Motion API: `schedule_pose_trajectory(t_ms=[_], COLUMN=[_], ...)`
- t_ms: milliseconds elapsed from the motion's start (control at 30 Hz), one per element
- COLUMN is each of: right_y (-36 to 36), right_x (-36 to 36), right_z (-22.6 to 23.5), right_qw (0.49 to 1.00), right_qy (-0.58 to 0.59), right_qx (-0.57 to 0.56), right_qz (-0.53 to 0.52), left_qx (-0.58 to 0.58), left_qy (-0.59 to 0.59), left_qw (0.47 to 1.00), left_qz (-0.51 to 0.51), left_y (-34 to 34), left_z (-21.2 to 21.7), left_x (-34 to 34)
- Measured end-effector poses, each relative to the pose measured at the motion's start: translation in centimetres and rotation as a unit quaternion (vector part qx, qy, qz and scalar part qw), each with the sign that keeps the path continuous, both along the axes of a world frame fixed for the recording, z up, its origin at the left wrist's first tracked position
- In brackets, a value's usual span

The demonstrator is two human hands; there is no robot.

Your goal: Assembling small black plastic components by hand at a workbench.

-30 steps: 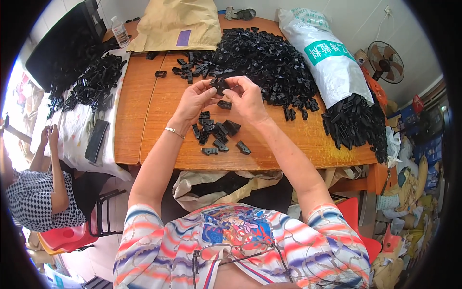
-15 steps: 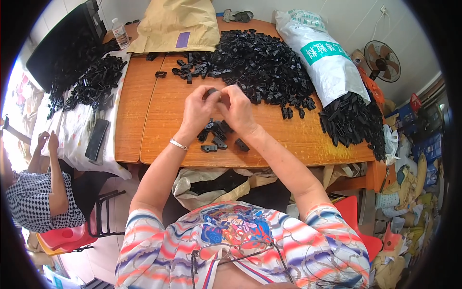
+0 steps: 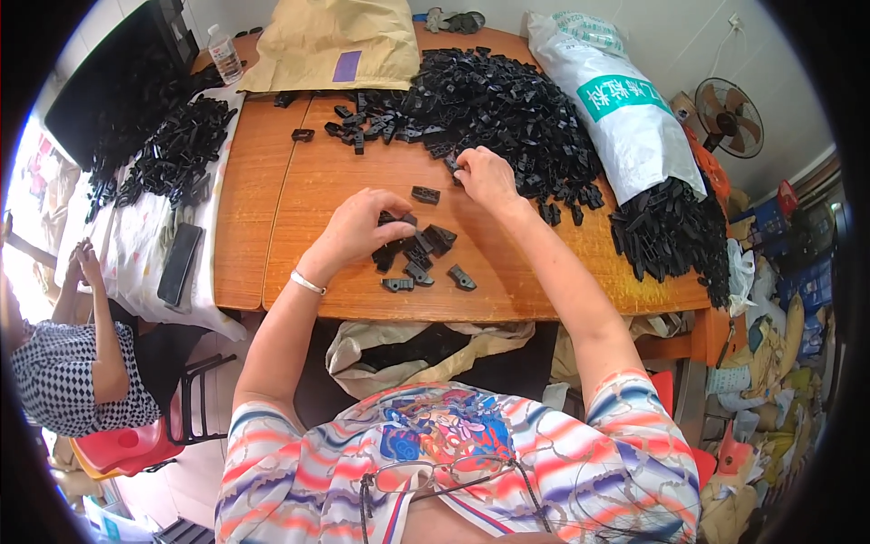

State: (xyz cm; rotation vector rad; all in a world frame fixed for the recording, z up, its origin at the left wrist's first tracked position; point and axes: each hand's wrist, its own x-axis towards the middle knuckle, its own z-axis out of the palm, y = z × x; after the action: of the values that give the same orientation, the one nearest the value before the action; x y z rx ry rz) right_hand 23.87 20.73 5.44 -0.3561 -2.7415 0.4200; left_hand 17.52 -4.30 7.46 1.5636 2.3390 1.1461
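My left hand (image 3: 355,228) is over the near small cluster of black plastic parts (image 3: 419,270), its thumb and fingers closed round one black plastic part (image 3: 395,219). At the near edge of the large heap of black plastic parts (image 3: 507,109), my right hand (image 3: 489,179) pinches another small black part (image 3: 452,169). A single black block (image 3: 425,195) lies on the wood between my two hands. Another black piece (image 3: 461,277) rests at the right of the cluster.
Behind the wooden table (image 3: 254,208) surface stand a brown paper sack (image 3: 335,45) and a water bottle (image 3: 224,54). A white sack (image 3: 625,109) spills long black strips (image 3: 666,231) at right. An open bag (image 3: 362,349) hangs below the edge. Another person (image 3: 82,363) sits at left.
My hands have separated. The left came down to the small cluster, and the right moved right to the large heap's edge. A single block now lies on the table between them.
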Motion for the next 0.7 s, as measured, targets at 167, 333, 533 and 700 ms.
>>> schedule_pose_trajectory(t_ms=[167,333,533,700], right_y=[-0.4,-0.7,-0.5,-1.1], right_x=[-3.2,-4.9,-3.6,-2.5], right_z=[-1.0,-1.4,-1.0,0.3], right_qw=[0.983,0.978,0.995,0.991], right_qy=[-0.097,-0.157,-0.094,0.006], right_qx=[0.142,0.125,0.03,-0.116], right_qz=[-0.06,-0.062,-0.02,0.073], left_qx=[0.084,-0.096,-0.111,-0.018], left_qy=[-0.207,-0.066,0.018,-0.002], left_qw=[0.97,0.935,0.925,0.944], left_qz=[0.101,0.336,0.363,0.331], left_y=[1.7,4.7,6.6,5.0], left_z=[-2.8,-3.7,-4.7,-5.4], left_x=[-5.8,-10.5,-12.0,-11.4])
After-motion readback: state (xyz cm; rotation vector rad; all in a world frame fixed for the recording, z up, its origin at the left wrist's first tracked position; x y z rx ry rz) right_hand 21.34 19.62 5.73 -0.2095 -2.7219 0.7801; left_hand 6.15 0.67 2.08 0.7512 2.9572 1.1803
